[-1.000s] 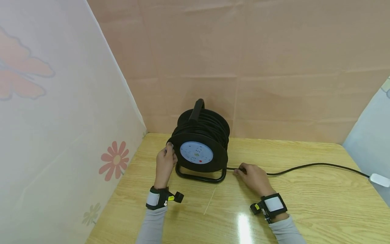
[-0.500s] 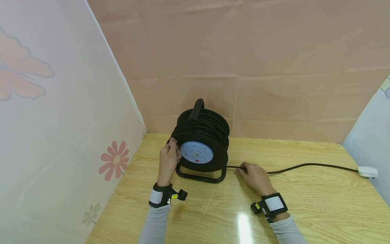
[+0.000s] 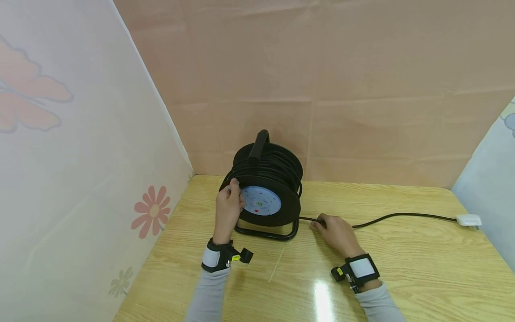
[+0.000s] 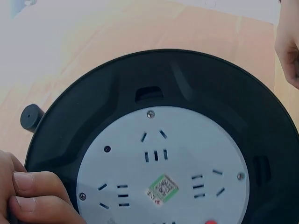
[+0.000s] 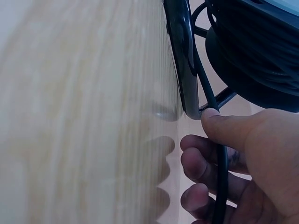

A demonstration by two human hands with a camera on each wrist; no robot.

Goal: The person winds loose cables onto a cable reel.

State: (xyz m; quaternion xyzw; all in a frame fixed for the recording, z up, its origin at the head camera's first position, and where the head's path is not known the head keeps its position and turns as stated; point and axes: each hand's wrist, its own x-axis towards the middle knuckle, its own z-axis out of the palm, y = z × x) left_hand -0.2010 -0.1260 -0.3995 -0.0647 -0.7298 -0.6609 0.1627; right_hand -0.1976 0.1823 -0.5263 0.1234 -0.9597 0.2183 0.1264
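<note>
A black cable reel (image 3: 281,201) stands on its tube frame (image 3: 265,234), wound with black cable and faced with a pale round socket panel (image 4: 163,140). My left hand (image 3: 228,206) grips the left rim area of its front disc with curled fingers (image 4: 42,186); whatever lies inside that grip is hidden. To the right of the frame, my right hand (image 3: 335,233) holds the loose cable (image 5: 221,172) low over the table, thumb on one side and fingers curled on the other. From there the cable runs right to a white plug (image 3: 468,220).
The reel's carrying handle (image 3: 259,145) rises at the top. Beneath everything is a wood-grain table (image 3: 402,273). A brown sheet (image 3: 362,89) hangs behind it, and a pale flowered sheet (image 3: 92,156) borders the left side.
My left hand has moved up and right along the disc, and the socket panel has turned clockwise. The white plug has slid left across the table. My right hand stays nearly still.
</note>
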